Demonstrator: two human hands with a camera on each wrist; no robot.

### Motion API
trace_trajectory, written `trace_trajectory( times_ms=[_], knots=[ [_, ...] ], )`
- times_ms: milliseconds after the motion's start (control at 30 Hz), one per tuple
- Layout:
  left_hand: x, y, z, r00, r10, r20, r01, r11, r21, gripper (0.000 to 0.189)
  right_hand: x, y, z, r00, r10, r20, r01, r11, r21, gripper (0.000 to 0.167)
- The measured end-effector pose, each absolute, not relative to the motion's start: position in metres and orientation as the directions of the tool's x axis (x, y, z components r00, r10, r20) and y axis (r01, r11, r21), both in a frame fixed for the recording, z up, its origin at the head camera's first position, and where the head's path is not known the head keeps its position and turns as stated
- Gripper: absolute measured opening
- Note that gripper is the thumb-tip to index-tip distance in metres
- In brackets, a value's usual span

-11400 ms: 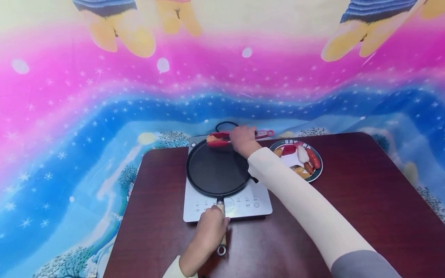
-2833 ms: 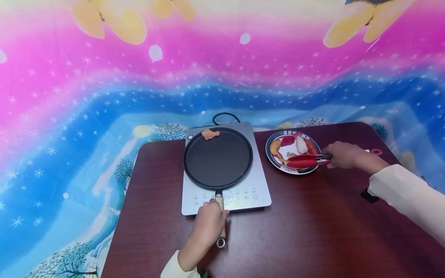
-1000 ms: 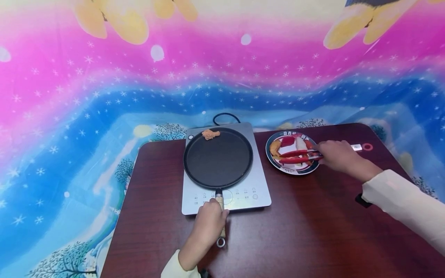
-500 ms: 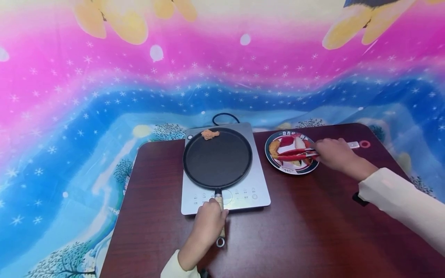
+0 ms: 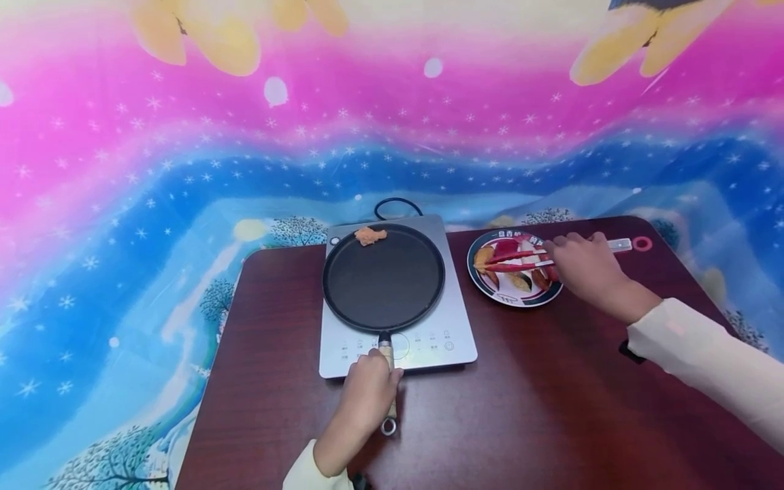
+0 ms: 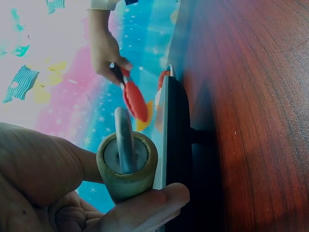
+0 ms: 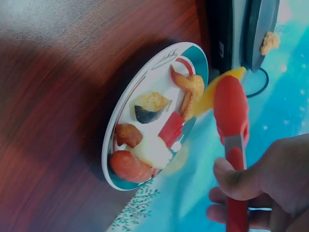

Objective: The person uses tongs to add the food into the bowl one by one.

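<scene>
My left hand (image 5: 369, 391) grips the wooden handle (image 6: 128, 188) of a flat black frying pan (image 5: 386, 286). A small fried-chicken-like piece (image 5: 370, 236) lies near the pan's far rim. My right hand (image 5: 584, 269) holds red-tipped tongs (image 7: 231, 111) over the patterned plate (image 5: 505, 298). At the tongs' tips is a yellow crescent-shaped food piece (image 7: 217, 92), raised off the plate in the right wrist view. On the plate lie a sausage (image 7: 129, 166), a brown chicken wing (image 7: 193, 87), a white piece (image 7: 153, 152), a red piece (image 7: 171, 128) and other food.
The pan stands on a silver induction cooker (image 5: 453, 340) with a black cord (image 5: 398, 199) behind it. Plate and cooker share a dark red wooden table (image 5: 490, 422). A printed cloth (image 5: 392, 150) hangs behind the table's far edge.
Since 11.4 s ago the fried piece has gone from the tongs into the pan. My right hand has moved to the plate, where the tongs have picked up the yellow piece. The left hand keeps its grip.
</scene>
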State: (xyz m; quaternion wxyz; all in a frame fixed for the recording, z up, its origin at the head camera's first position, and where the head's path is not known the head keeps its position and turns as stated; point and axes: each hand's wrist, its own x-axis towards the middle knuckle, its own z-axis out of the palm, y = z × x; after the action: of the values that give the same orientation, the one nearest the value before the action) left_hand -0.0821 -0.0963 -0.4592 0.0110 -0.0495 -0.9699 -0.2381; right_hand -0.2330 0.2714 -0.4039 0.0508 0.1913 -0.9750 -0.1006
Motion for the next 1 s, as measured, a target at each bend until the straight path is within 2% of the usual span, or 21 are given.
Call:
trace_trajectory(
  times_ms=[133,300,500,567,767,1000],
  knots=[
    [-0.083,-0.096,-0.461,-0.996,0.08,0.038,0.089,0.882,0.464,0.031,-0.23,0.26,-0.403,-0.89,-0.423,0.171,-0.373,0.89,0.263,0.04],
    [-0.083,-0.096,-0.461,-0.996,0.077,0.044,0.089,0.881,0.465,0.031,-0.232,0.246,-0.407,-0.853,-0.457,0.253,-0.389,0.879,0.276,0.06],
    [-0.083,-0.097,-0.46,-0.995,0.078,0.055,0.095,0.881,0.464,0.031,-0.24,0.221,-0.409,-0.812,-0.488,0.319,-0.416,0.869,0.269,0.067],
    [-0.083,-0.097,-0.46,-0.996,0.079,0.052,0.094,0.882,0.463,0.03,-0.242,0.211,-0.411,-0.8,-0.499,0.333,-0.425,0.863,0.273,0.066],
    [-0.083,-0.097,-0.459,-0.996,0.083,0.028,0.086,0.878,0.471,0.03,-0.252,0.176,-0.42,-0.756,-0.533,0.38,-0.451,0.845,0.289,0.042],
    [-0.082,-0.096,-0.461,-0.995,0.086,0.043,0.096,0.883,0.46,0.03,-0.263,0.141,-0.429,-0.742,-0.547,0.388,-0.448,0.834,0.322,0.037]
  ],
)
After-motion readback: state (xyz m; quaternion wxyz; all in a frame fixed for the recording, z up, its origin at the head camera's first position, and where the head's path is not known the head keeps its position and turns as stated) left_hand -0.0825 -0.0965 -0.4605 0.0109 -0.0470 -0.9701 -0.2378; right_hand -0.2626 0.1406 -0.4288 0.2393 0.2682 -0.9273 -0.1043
